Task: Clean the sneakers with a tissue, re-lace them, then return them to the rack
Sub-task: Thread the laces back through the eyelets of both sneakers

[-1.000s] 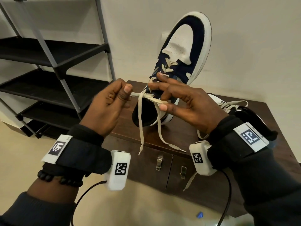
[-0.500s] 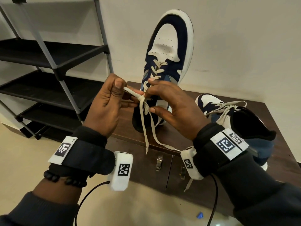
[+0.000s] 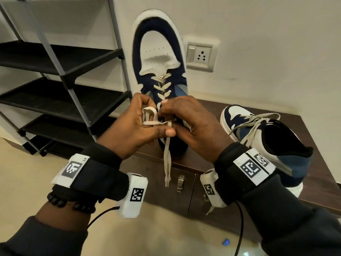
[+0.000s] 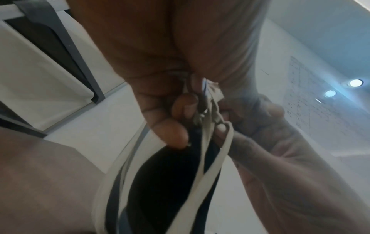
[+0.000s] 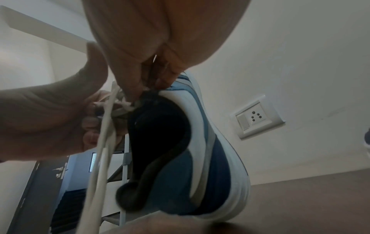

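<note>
A navy and white sneaker (image 3: 158,45) stands tipped up on its heel on the brown cabinet (image 3: 317,174), toe against the wall. My left hand (image 3: 134,124) pinches a loop of its cream lace (image 3: 149,115) just above the collar. My right hand (image 3: 186,122) pinches the same lace at the crossing, thumbs nearly meeting. Two lace ends (image 3: 167,163) hang down over the cabinet front. In the right wrist view the sneaker's heel (image 5: 180,158) and dark opening sit under the right hand's fingers (image 5: 138,82). The second sneaker (image 3: 267,137), laced, lies at the right on the cabinet.
A black and grey shoe rack (image 3: 60,74) with several bare shelves stands to the left against the wall. A wall socket (image 3: 200,56) sits behind the raised sneaker. A small blue scrap (image 3: 226,242) lies on the beige floor. Cabinet drawers have metal handles (image 3: 180,182).
The sneaker has swung from leaning right to standing straight up. My hands have come together, and the left one now holds a folded loop of lace instead of a straight strand.
</note>
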The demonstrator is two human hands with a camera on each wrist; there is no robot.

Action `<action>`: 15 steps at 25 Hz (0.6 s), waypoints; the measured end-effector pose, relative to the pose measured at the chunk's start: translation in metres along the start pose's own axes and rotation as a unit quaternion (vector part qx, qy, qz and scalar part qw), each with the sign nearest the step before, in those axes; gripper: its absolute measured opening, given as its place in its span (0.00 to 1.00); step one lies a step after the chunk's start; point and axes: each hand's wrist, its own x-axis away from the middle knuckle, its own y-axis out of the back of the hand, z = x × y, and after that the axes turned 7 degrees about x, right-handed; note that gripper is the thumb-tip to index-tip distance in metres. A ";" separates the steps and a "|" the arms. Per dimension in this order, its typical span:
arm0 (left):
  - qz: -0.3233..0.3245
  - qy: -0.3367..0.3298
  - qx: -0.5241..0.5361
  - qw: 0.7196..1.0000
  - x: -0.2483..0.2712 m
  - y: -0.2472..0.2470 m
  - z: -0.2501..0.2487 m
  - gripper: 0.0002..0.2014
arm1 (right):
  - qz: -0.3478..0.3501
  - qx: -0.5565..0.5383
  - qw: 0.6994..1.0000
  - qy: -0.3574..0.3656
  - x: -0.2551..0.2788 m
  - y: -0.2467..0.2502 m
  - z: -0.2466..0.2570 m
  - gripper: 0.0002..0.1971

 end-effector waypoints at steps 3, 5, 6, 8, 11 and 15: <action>-0.010 0.021 -0.035 0.999 0.001 0.004 0.000 0.28 | -0.032 -0.011 0.998 -0.047 0.002 0.002 -0.005 0.11; -0.021 0.022 -0.045 0.999 0.001 0.001 -0.002 0.27 | -0.040 -0.018 0.995 -0.085 0.003 0.005 -0.008 0.09; -0.026 0.022 -0.045 0.998 0.001 -0.001 -0.003 0.27 | -0.047 -0.020 0.994 -0.093 0.003 0.006 -0.009 0.08; -0.039 0.018 -0.049 0.998 0.000 -0.004 -0.006 0.26 | -0.072 -0.047 0.990 -0.108 0.002 0.005 -0.008 0.07; -0.072 -0.010 -0.125 0.989 -0.001 -0.006 -0.009 0.26 | -0.087 -0.089 0.983 -0.134 -0.001 0.005 -0.005 0.06; -0.099 -0.026 -0.208 0.973 0.001 -0.012 -0.008 0.28 | -0.073 -0.090 0.982 -0.147 -0.002 0.002 -0.002 0.06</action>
